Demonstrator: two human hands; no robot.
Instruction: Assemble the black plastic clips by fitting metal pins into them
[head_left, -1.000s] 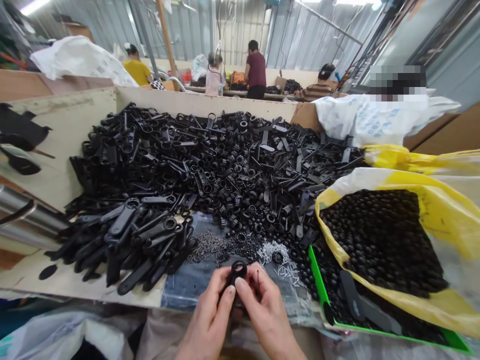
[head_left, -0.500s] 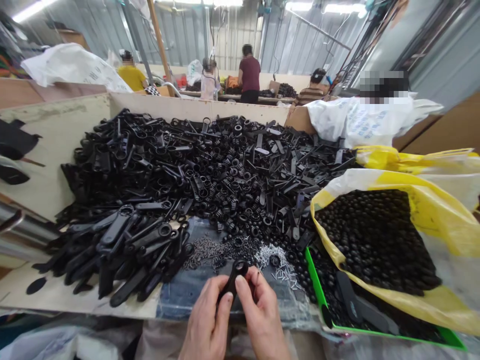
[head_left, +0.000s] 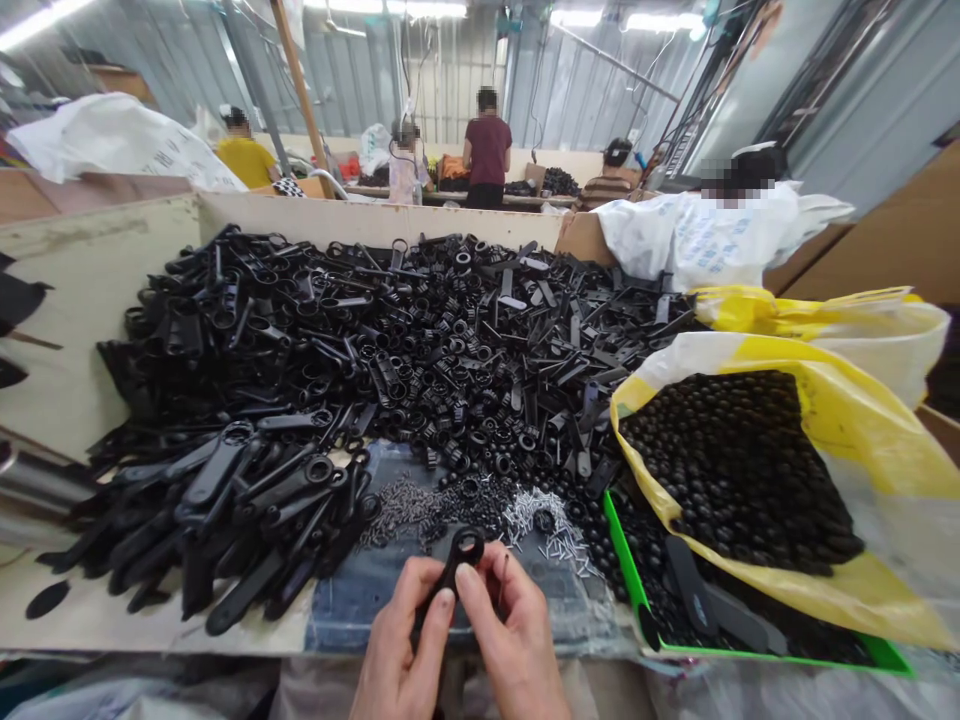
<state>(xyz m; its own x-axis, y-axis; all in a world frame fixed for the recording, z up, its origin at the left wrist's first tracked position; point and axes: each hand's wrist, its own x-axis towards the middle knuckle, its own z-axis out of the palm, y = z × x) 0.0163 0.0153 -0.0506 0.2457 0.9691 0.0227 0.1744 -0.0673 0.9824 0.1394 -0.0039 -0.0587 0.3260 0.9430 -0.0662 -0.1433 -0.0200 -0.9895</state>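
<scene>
Both hands meet over a blue cloth (head_left: 352, 590) at the front of the table, gripping one black plastic handle with a ring-shaped end (head_left: 467, 545). My left hand (head_left: 409, 635) is wrapped round its shank. The thumb of my right hand (head_left: 510, 625) presses just below the ring, with the fingers curled behind it. Beyond the hands lie small heaps of brownish-grey pins (head_left: 401, 510), tiny black parts (head_left: 472, 500) and silvery pins (head_left: 544, 520). Most of the handle's lower part is hidden by the hands.
Black handles (head_left: 225, 470) are stacked at left, and a large pile of loose black parts (head_left: 435, 340) fills the walled table. To the right, a yellow-white bag (head_left: 652, 500) of black balls stands against a green tray (head_left: 626, 560). Several people (head_left: 487, 150) are in the background.
The whole view has shifted slightly, so the scene sits a little further left. Both hands keep their hold on the black handle, with hardly any change in grip.
</scene>
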